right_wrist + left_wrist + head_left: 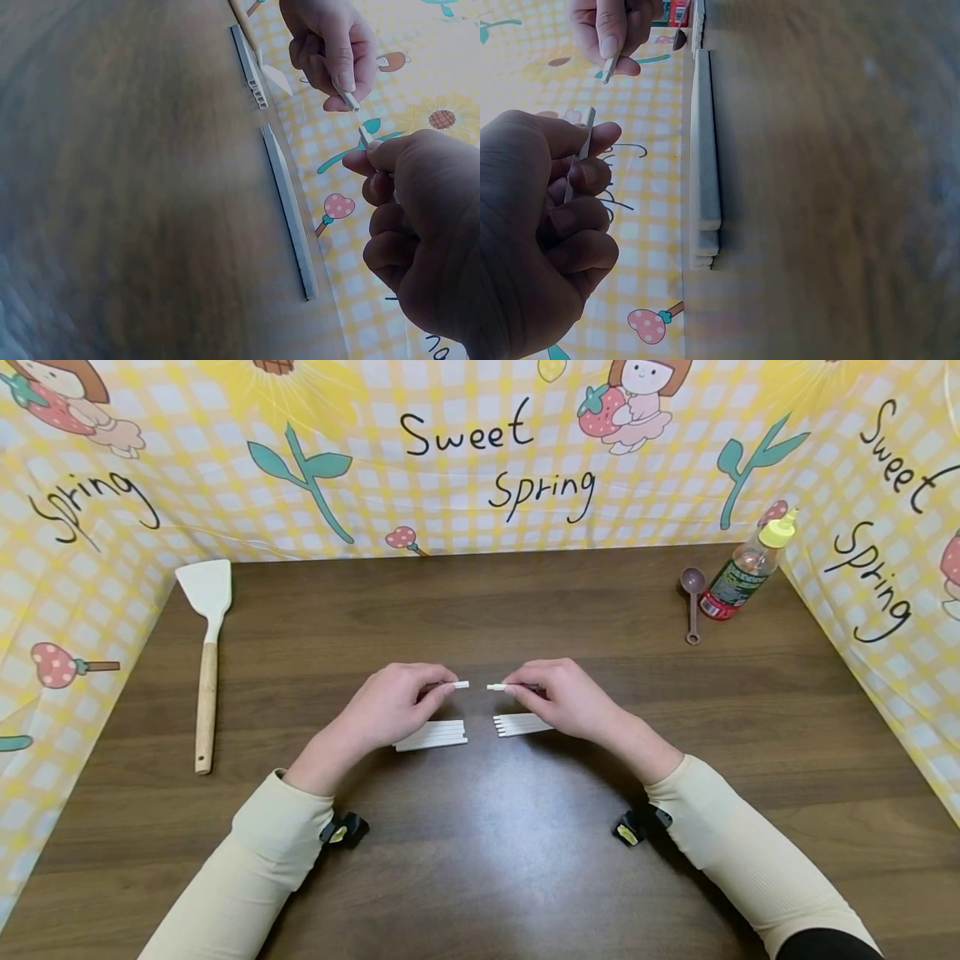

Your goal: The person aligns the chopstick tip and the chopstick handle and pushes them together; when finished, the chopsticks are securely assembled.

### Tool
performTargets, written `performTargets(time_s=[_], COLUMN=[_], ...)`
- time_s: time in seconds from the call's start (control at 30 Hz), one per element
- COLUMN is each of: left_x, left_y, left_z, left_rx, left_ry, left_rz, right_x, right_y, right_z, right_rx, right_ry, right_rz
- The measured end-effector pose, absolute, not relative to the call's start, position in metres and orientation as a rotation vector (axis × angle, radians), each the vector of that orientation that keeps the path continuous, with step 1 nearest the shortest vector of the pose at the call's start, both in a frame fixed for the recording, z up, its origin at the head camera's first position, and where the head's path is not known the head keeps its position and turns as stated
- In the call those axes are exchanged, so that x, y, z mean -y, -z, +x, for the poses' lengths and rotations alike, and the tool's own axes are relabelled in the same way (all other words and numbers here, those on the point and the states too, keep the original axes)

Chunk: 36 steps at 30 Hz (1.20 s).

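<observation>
The white stick [462,684] in the fingers of the left hand [397,700] looks to me like smooth, matt plastic, and so does the other stick [494,687] in those of the right hand [567,695]. Beneath the fingers, the tabletop [510,835] is wood-grained with a soft gloss. Beyond them hangs creased cloth [450,518]. Well left of them, the spatula handle [206,706] is pale wood; well right, the bottle [741,578] is shiny clear plastic.

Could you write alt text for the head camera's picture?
A left hand and right hand each pinch a white stick, ends facing across a gap, above a brown table with two groups of white sticks; a spatula lies left, a spoon and bottle right.
</observation>
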<state>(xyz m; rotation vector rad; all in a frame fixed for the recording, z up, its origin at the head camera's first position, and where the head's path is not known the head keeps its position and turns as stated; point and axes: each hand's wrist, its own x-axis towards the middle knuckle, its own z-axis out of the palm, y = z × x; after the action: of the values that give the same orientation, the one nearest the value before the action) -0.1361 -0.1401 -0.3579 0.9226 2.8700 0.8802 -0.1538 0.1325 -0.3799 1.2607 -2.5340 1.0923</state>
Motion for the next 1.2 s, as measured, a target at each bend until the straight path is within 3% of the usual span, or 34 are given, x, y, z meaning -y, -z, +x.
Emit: performTargets(time_s=[1.2], left_x=[0.129], left_y=[0.36], left_z=[-0.131], left_rx=[-2.874], left_ry=[-0.796], left_rz=[1.037], right_x=[-0.128], right_y=[0.378], right_z=[-0.148], right_rx=[2.538], right_ry=[-1.081], right_rz=[1.3])
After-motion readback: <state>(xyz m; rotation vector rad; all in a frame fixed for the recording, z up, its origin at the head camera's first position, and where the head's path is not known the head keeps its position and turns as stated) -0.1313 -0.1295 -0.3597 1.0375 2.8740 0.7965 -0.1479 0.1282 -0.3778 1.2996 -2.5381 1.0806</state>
